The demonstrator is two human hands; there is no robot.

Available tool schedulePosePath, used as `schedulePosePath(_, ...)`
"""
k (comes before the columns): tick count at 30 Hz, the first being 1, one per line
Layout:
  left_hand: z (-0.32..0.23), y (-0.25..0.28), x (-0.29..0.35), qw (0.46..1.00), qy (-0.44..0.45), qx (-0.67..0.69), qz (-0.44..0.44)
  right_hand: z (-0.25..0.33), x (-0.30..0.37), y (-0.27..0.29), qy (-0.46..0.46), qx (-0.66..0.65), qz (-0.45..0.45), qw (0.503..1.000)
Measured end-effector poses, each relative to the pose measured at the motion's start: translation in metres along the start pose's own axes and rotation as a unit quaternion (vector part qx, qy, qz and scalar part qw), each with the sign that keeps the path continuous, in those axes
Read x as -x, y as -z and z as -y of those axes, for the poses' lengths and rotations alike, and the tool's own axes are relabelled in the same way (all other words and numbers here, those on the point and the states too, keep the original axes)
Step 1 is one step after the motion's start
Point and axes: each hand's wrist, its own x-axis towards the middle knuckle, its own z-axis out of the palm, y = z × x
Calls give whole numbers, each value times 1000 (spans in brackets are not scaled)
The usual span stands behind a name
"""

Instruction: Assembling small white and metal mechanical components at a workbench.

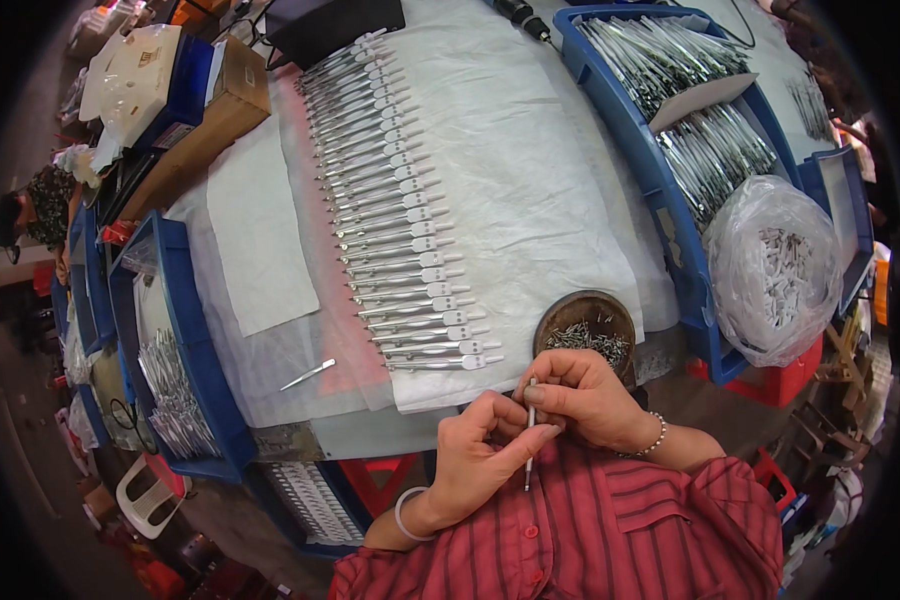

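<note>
Close in front of my red striped shirt, my left hand (485, 450) and my right hand (590, 400) meet around a slim silver metal rod (529, 472). Both hands pinch it between thumb and fingers, and its lower end points down toward my shirt. Just beyond my right hand stands a round brown bowl (542, 330) of small metal screws or pins (588, 342). A long row of silver pieces like drawing compasses (425, 260) lies on the white cloth (530, 170), their flat heads toward the right. One loose silver piece (308, 374) rests apart, left of the row.
On the right, a blue crate (685, 290) holds many thin metal parts and a clear bag (770, 270) of small pieces. Another blue crate (175, 240) with metal parts stands left. A cardboard box (240, 85) and a power screwdriver (520, 15) lie farther back. A person (45, 205) is at far left.
</note>
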Motion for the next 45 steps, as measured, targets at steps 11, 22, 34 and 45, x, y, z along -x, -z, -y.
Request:
schedulePosePath(11, 16, 9, 3, 961, 123, 223, 108, 5, -1, -8, -30, -14, 0, 999)
schedulePosePath(22, 22, 14, 5, 958, 123, 222, 136, 10, -3, -10, -40, -3, 22, 999)
schedulePosePath(34, 10, 16, 5, 950, 69, 258, 164, 21, 3, -19, -4, -11, 34, 999)
schedulePosePath(45, 14, 15, 10, 937, 79, 293, 173, 19, 7, -23, -18, 9, 19, 1000)
